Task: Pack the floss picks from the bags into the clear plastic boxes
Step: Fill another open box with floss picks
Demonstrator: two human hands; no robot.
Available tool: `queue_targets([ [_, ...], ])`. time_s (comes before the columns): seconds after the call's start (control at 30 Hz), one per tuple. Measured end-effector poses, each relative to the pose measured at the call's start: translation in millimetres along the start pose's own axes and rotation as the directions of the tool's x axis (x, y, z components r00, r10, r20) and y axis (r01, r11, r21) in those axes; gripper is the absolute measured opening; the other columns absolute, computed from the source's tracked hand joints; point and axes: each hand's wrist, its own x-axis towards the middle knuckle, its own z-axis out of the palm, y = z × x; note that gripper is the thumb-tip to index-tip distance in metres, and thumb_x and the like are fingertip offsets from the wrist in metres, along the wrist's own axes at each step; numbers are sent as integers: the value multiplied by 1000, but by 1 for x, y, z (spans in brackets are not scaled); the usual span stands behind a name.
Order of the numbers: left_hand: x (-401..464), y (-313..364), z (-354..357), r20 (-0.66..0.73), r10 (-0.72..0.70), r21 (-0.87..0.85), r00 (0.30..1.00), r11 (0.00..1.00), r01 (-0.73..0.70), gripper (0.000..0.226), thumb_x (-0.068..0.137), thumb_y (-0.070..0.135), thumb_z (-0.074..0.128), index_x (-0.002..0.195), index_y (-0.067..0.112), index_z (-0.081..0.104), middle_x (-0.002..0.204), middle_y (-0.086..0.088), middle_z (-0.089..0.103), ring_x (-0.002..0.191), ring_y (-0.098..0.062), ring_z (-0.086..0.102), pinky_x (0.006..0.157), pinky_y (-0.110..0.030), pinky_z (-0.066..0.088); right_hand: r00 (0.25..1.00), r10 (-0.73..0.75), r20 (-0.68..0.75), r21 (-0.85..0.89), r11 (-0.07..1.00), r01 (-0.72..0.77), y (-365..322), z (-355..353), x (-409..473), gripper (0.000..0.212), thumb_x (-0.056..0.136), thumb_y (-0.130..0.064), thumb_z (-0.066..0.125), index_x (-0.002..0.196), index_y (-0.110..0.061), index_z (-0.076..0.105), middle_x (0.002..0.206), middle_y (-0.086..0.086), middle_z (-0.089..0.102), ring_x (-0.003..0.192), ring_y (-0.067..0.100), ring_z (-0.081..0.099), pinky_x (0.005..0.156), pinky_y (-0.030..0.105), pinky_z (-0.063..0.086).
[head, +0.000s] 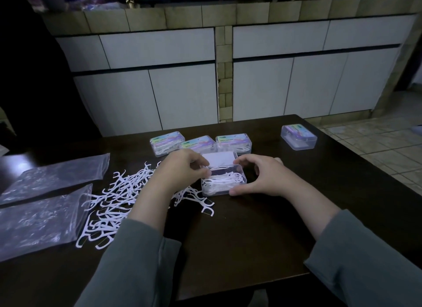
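A clear plastic box point(222, 183) full of white floss picks stands on the dark table point(251, 238), its lid point(218, 161) raised at the back. My left hand point(182, 169) pinches the box's left rim near the lid. My right hand point(262, 176) curls round the box's right end, thumb at the front corner. A loose heap of white floss picks point(118, 197) spreads left of the box, partly under my left forearm. Two clear plastic bags point(45, 201) lie flat at the far left.
Three shut boxes with colourful labels point(201, 143) stand in a row just behind the open one. A fourth box point(299, 136) sits apart at the back right, near the table's edge. White cabinets rise behind the table; tiled floor lies to the right.
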Motion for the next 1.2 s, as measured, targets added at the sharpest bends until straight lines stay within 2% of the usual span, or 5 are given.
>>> queue_targets([
  [0.2,0,8,4,-43,30,30,999,999,-28,11,78,39,78,86,31,76,89,11,64,84,-6,57,78,-33,53,1000,2,-7,8,1000,-2,1,1,2,80,61,-69,76,131,-46,45,130,-18,52,119,13,39,97,34,37],
  [0.33,1,19,10,35,31,103,999,994,-34,14,85,38,70,96,33,77,93,7,63,86,-11,58,82,-35,53,1000,4,0,12,1000,-4,2,2,3,80,60,-70,76,130,-48,45,129,-19,51,121,15,38,96,35,37],
  [0.83,-2,6,3,20,42,-78,999,996,-40,7,79,42,74,81,35,74,88,9,66,84,-10,60,73,-33,54,999,-4,-45,-75,997,1,0,0,0,81,64,-70,73,134,-43,44,136,-13,48,126,13,39,102,36,29],
  [0.97,-10,1,-3,-111,57,-139,992,988,-73,7,89,40,64,86,35,68,85,19,61,83,0,54,66,-22,42,984,-108,-144,-157,984,85,-9,0,-7,85,64,-75,68,138,-43,41,139,-10,36,130,13,30,106,38,26],
  [1.2,-32,-52,-31,-216,39,68,976,997,-25,13,87,45,63,92,35,70,92,14,59,89,-7,54,77,-34,47,909,-402,-111,-308,883,353,-84,23,-9,45,89,-59,52,126,-35,57,125,-10,56,120,14,42,102,41,24],
])
